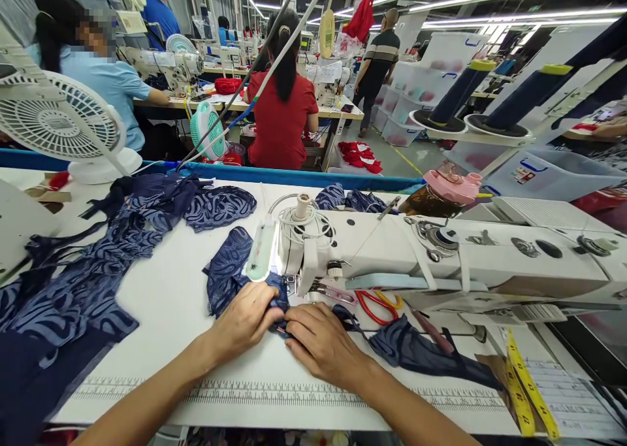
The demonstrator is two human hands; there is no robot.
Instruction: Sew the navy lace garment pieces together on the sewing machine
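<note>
A navy patterned bra piece [226,270] lies under the head of a white sewing machine [372,243]. Just in front of the needle area, my left hand [249,315] pinches the cloth between thumb and fingers. My right hand [321,338] grips the same piece close beside it, with fingers curled over its edge. A dark strap and a sheer navy panel [426,351] trail off to the right of that hand. The needle and the exact stitching spot are hidden behind the machine head and my fingers.
A heap of navy patterned pieces [93,270] covers the table's left side. Red-handled scissors [377,307] lie under the machine arm; a yellow tape measure [526,387] is at right. A fan [59,113] stands back left, a pink-lidded jug [443,188] behind the machine. Co-workers sit ahead.
</note>
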